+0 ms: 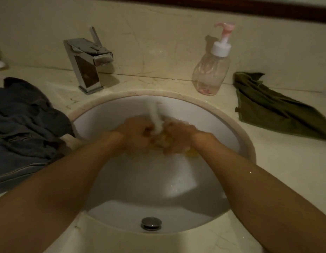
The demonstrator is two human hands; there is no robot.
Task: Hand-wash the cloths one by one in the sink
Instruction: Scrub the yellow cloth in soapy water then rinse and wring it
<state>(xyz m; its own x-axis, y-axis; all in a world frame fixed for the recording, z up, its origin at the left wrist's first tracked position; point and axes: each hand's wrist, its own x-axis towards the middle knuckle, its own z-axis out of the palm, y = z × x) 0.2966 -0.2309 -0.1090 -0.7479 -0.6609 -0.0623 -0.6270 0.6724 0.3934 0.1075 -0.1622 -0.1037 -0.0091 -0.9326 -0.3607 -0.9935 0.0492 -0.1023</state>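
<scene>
Head view, sink seen from above. The yellow cloth [163, 141] lies bunched low in the sink [222, 125], directly under the water stream [156, 117]. It is caught between both hands, so it sits at the grips and not off to either side. The left grip [138, 132] and the right grip [178, 137] are each curled tight around a wad of the cloth, knuckles facing, nearly touching. Neither is nearer than the other. Motion blur hides the single fingers. As bunched, the cloth shows no clear long axis; what is visible runs left to right between the fists, with a yellow corner hanging below the right grip.

The chrome faucet [87, 64] stands behind and to the left, and the drain stopper [151, 223] lies at the near wall. On the table [286, 161], a grey cloth heap [21, 115] lies beside the left rim. An olive-green cloth [277, 110] lies to the right of the sink, behind the right forearm. For a later pick-up, each probably suits the hand on its own side. A clear pump bottle [211, 73] with a pink nozzle stands behind the rim. No label, brand or writing can be read anywhere.
</scene>
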